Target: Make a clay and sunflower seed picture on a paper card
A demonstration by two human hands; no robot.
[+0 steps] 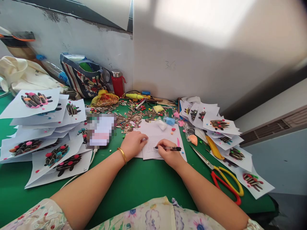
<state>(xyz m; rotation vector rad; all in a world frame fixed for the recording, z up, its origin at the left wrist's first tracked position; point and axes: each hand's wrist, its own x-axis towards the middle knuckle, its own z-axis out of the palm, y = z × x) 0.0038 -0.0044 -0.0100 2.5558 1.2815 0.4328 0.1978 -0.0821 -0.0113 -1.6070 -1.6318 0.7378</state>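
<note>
A white sheet of paper (168, 133) with a small pen drawing near its lower left lies on the green table in front of me. My right hand (170, 154) is closed around a black pen (174, 148), its tip touching the paper by the drawing. Resting on the left edge of the sheet is my left hand (134, 144), its thumb and fingers apart and nothing in it; a gold bracelet circles that wrist. Lumps of white clay (161, 124) and blue clay (170, 121) lie at the sheet's top edge.
Sunflower seeds (129, 119) are scattered behind the paper. Decorated cards are piled at left (57, 155) and right (237, 154). Scissors (222, 175) and a yellow-handled cutter (214, 147) lie right of my hand. A phone (101, 130) lies left; a red bottle (117, 84) stands behind.
</note>
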